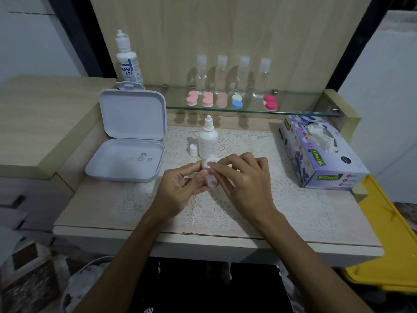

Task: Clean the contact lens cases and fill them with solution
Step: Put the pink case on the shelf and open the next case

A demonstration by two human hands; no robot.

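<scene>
- While both hands, left (pixel 180 188) and right (pixel 243 184), pinch one clear lens case (pixel 211 177) above the table (pixel 293 222), it looks mid-cleaning.
- Uncapped solution bottle (pixel 208 137) stands just behind; filling seems unstarted.
- Five coloured cases (pixel 228 100) wait on the glass shelf (pixel 293 111).

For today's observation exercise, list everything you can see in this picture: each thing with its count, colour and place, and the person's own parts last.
Large solution bottle: one, white and blue, back left.
Clear bottles: four, on the glass shelf.
Lens cases: five, pink, peach, white-blue, magenta, on that shelf.
Open box: one, white, left on the table, small lenses inside.
Small bottle: one, white, uncapped, centre.
Cap: one, white, beside it.
Tissue box: one, lilac, right.
Lace mat: one, white, under the work.
Yellow bin: one, lower right.
Held lens case: one, clear-white, between both hands.
Left hand, right hand: both grip it.
</scene>
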